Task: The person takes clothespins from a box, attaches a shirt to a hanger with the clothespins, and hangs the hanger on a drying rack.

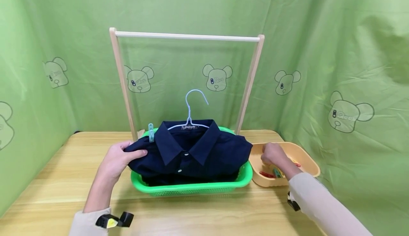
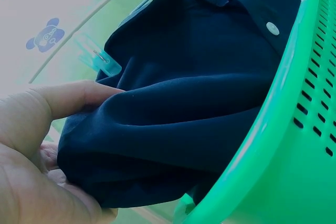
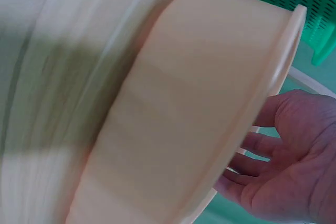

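Note:
A dark navy collared shirt (image 1: 198, 158) lies over a green basket (image 1: 191, 188), with a light blue hanger (image 1: 189, 113) inside its collar. My left hand (image 1: 116, 158) pinches the shirt's shoulder or sleeve at the left side, thumb on top of the cloth. Close to that hand, a light blue clothespin (image 1: 151, 133) grips the shirt's shoulder; it also shows in the left wrist view. On the right, my right hand (image 1: 275, 155) reaches down into an orange basin (image 1: 306, 158). In the right wrist view its fingertips are hidden behind the basin's rim.
Several coloured clothespins (image 1: 268, 174) lie in the basin, red, green and yellow among them. Behind the basket stands a wooden rack with a white crossbar (image 1: 188, 36). Green curtains (image 1: 191, 9) with bear prints surround the wooden table (image 1: 96, 151).

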The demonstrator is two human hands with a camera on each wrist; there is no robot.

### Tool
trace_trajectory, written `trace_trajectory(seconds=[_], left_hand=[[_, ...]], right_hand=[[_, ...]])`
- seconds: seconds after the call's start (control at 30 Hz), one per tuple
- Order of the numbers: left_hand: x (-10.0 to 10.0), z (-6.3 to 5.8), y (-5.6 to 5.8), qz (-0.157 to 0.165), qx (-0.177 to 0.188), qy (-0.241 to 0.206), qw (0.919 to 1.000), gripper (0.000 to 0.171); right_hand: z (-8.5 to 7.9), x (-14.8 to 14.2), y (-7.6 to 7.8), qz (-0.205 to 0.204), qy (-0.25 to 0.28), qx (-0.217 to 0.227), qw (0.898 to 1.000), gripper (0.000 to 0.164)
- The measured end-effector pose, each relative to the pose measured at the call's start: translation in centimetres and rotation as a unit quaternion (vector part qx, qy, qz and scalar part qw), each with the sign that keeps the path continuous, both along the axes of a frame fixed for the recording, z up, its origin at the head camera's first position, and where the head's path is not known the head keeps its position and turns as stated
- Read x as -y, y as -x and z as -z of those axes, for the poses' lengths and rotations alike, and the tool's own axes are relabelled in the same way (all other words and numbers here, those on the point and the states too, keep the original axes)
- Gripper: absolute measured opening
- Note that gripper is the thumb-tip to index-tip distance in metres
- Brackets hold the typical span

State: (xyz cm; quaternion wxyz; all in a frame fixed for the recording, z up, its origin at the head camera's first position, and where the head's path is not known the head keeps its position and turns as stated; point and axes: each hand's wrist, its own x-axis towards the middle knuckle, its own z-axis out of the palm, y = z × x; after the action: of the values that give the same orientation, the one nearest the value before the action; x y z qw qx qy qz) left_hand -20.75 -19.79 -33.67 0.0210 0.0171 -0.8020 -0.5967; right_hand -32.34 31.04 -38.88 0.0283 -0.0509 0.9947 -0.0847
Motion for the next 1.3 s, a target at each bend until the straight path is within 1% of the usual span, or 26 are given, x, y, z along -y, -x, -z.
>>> trace_trajectory(seconds=[0.07,0.17,0.2,0.27,0.4,0.47,0.57,0.77,1.0,1.2,1.3], left_hand=[[0.0,0.0,0.0,0.002,-0.001,-0.002,1.0,0.02],[0.0,0.0,0.0,0.003,-0.001,-0.005,1.0,0.02],[0.0,0.0,0.0,0.003,-0.001,-0.005,1.0,0.02],[0.0,0.0,0.0,0.004,0.0,-0.006,1.0,0.02],[0.0,0.1,0.0,0.006,0.001,-0.007,1.0,0.02],[0.0,0.1,0.0,0.005,0.001,-0.006,1.0,0.02],[0.0,0.1,0.0,0.003,0.002,-0.001,1.0,0.02],[0.0,0.0,0.1,0.0,-0.001,0.006,1.0,0.021],[0.0,0.1,0.1,0.001,-0.002,0.004,1.0,0.021],[0.0,0.2,0.1,0.001,-0.002,-0.003,1.0,0.02],[0.0,0.2,0.1,-0.001,-0.003,-0.002,1.0,0.02]], right_hand=[[0.2,-0.2,0.0,-0.001,0.0,0.009,1.0,0.007],[0.5,-0.4,-0.1,-0.002,-0.006,0.011,1.0,0.014],[0.6,-0.4,-0.2,-0.003,-0.012,0.01,1.0,0.018],[0.8,-0.6,-0.1,-0.007,-0.029,0.011,1.0,0.018],[1.1,-0.7,0.0,-0.008,-0.048,0.025,0.998,0.006],[1.3,-0.7,0.0,-0.012,-0.055,0.029,0.998,0.006],[1.4,-0.8,0.0,-0.022,-0.064,0.017,0.998,0.008],[1.6,-1.1,0.0,-0.03,-0.067,-0.001,0.997,0.007],[2.0,-1.2,0.2,-0.044,-0.085,-0.015,0.995,0.009],[1.8,-1.1,0.0,-0.04,-0.077,-0.015,0.996,0.008],[1.7,-1.0,0.0,-0.032,-0.069,-0.011,0.997,0.009]])
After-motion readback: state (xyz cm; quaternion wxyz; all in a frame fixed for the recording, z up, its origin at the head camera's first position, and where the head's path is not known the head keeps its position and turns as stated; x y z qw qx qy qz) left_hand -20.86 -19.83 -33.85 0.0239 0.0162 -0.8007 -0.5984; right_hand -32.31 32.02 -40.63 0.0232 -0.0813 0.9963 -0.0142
